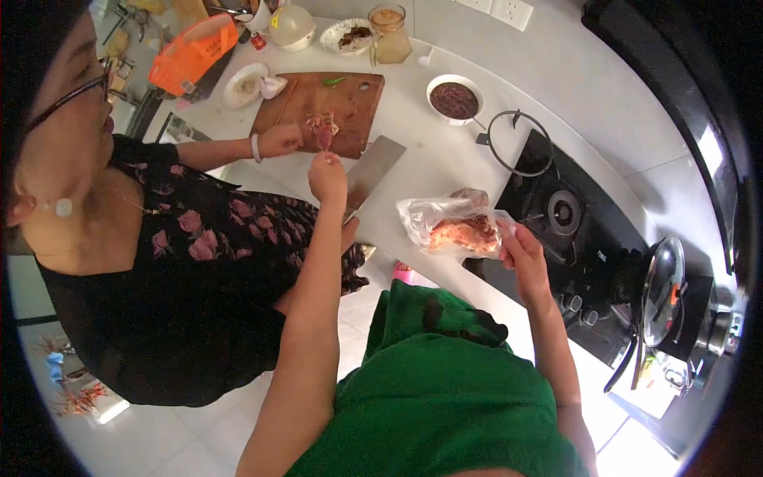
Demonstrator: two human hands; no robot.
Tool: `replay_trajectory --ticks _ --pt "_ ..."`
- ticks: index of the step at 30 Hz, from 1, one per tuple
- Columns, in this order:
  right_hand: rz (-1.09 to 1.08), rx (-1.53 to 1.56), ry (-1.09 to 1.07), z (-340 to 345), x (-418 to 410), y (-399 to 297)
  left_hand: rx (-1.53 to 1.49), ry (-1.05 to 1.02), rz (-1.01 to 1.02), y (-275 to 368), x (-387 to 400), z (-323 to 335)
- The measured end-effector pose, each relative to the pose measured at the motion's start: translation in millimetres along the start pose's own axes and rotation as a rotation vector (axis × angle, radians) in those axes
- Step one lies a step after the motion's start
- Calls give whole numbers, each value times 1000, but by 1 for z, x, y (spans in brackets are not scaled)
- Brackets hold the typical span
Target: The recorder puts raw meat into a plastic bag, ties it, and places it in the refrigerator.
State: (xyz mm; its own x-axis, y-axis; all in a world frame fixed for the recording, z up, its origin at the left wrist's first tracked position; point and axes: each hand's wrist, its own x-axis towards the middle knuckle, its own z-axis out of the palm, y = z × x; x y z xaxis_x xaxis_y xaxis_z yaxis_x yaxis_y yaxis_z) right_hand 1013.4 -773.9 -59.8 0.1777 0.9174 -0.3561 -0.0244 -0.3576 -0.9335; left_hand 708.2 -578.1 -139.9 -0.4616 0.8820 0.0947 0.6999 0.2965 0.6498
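My left hand (328, 179) pinches the lower end of a strip of red meat (323, 138) over the near edge of a wooden cutting board (351, 107). Small bits of meat lie behind the strip. With my right hand (524, 253) I grip one end of a clear plastic bag (420, 220). A reddish piece of meat (465, 234) shows through its film, above the counter beside the stove. Close to my left hand, another person's hand with a bracelet (279, 141) reaches to the board's edge. That person's other hand (350, 232) is at the handle of a cleaver (375, 170).
A green chili pepper (332, 81) lies on the board, with a white plate (245, 86) beside it. Behind stand a bowl of dark food (454, 100) and a glass pitcher (390, 42). The gas stove (563, 211) and a glass lid (664, 292) are at right.
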Motion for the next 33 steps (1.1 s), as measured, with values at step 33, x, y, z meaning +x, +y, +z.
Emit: replay_trajectory --ticks 33 --pt "122 86 94 -1 13 7 -1222 -477 -500 -73 116 39"
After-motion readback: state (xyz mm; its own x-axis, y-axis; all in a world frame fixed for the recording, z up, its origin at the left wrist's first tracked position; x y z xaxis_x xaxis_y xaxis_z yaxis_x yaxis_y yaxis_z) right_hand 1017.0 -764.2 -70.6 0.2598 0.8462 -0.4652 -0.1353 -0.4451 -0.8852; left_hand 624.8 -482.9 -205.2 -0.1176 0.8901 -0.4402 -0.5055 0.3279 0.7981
